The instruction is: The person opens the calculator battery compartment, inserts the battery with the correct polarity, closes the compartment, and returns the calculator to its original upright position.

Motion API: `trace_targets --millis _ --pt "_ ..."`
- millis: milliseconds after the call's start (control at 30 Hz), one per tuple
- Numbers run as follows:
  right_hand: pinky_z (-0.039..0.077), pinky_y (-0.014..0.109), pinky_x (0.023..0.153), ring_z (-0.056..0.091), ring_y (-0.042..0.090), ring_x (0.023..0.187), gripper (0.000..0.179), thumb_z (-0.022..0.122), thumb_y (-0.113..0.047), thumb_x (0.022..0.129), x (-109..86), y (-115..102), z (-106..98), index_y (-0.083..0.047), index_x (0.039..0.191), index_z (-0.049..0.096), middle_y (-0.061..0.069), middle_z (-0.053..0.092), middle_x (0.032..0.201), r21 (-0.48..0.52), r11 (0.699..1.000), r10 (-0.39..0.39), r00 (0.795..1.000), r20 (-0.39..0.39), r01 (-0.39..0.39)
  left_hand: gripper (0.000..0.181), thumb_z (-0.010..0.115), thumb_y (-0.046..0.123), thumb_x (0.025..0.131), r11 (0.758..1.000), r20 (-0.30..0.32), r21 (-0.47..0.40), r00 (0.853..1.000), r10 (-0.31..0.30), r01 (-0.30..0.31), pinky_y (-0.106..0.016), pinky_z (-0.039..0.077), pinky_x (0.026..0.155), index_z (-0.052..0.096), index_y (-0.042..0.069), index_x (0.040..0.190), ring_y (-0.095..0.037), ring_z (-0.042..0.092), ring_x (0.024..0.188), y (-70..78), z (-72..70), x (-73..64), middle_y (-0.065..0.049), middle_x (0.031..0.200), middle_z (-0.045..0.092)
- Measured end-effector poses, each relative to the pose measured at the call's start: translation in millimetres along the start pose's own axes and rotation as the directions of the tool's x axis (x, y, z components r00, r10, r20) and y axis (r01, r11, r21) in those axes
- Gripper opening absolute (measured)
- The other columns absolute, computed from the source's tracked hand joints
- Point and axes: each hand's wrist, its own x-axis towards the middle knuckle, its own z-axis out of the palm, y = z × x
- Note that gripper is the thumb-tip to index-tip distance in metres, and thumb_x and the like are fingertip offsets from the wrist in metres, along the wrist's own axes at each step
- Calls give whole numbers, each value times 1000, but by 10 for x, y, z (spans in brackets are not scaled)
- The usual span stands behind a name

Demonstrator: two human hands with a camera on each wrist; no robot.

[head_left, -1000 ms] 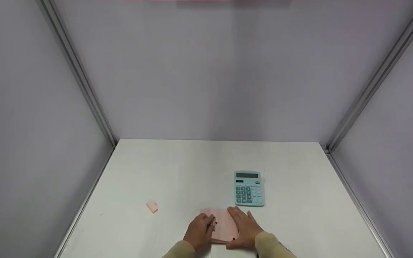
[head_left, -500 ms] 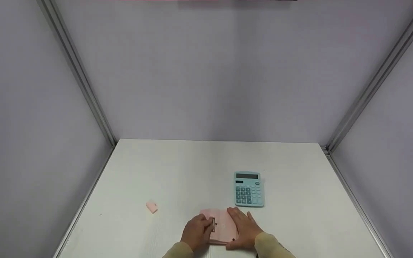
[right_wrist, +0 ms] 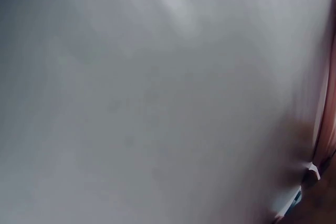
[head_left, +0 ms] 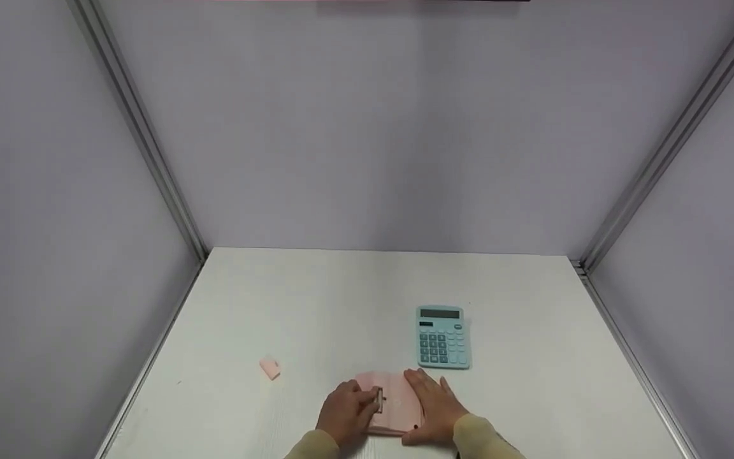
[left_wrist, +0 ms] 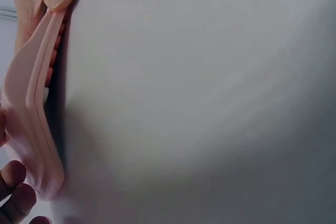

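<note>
A pink calculator (head_left: pixel 399 408) lies face down on the table, its back upward. Pink keys show on its underside in the left wrist view. A narrow slot (head_left: pixel 380 400) with something silvery in it is open in the back, likely the battery compartment. My left hand (head_left: pixel 346 411) has its thumb and fingertips at this slot; whether they pinch anything is too small to tell. Its other fingers (left_wrist: pixel 18 198) curl beside the case. My right hand (head_left: pixel 437 411) holds the calculator's right side, thumb at the near edge and fingers at the far edge.
A small pink piece (head_left: pixel 270 368), like a battery cover, lies to the left on the white table (head_left: pixel 316 299). A blue calculator (head_left: pixel 442 338) lies face up just beyond my right hand. Grey panels (head_left: pixel 367 127) enclose the table at the back and sides.
My left hand has shifted slightly left and its fingertips have drawn back a little from the slot, so more of it shows. The right hand has stayed in place.
</note>
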Motion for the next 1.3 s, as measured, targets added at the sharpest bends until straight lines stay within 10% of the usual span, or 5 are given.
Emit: trace_targets --millis 567,967,1300 --pt "2 55 116 10 19 147 133 65 -87 49 44 -10 -15 -28 155 11 -6 17 159 -22 1000 17 1000 17 -17 30 67 31 89 976 -16 148 987 162 -158 -32 51 77 68 15 115 -11 50 89 22 22 34 3 102 52" --pt "4 58 115 13 20 146 132 65 -87 51 61 -25 -29 -26 155 12 -4 17 160 -31 999 9 1000 -3 -9 47 47 48 98 851 152 383 933 326 -360 -41 50 93 63 14 126 -16 50 120 28 -20 -38 1 128 56" --pt "5 61 114 14 26 146 132 64 -87 52 91 14 -20 -24 156 12 1 20 159 -30 999 -37 999 -22 37 62 48 58 94 862 235 383 937 258 -333 -49 48 96 53 15 138 -20 45 129 33 -59 -104 -2 142 47"
